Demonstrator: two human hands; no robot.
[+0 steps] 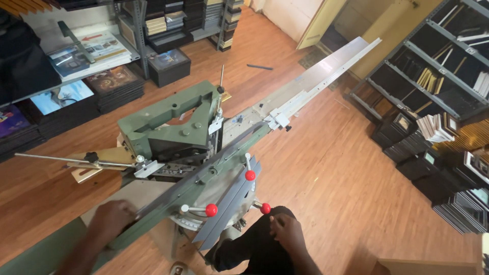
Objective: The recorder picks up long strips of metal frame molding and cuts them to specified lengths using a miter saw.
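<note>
The left hand (114, 216) lies flat, fingers spread, on the near end of the long green fence rail (204, 173), which runs diagonally away toward the aluminium extension arm (326, 76). The right hand (287, 230), fingers loosely curled and empty, rests on the person's thigh just beside the red-knobbed lever (265, 208).

Stood mid-floor: green metal cutting machine (173, 127), long grey metal rail (326, 76) running off behind-right. Left hand (114, 216) lay on its front fence; right hand (288, 231) rested beside red-knobbed levers (211, 209).

Dark metal shelving (448, 56) with stacked frames fills the right of the frame, flat boxes (114, 81) lie upper left, all on a wooden floor (346, 183).
</note>
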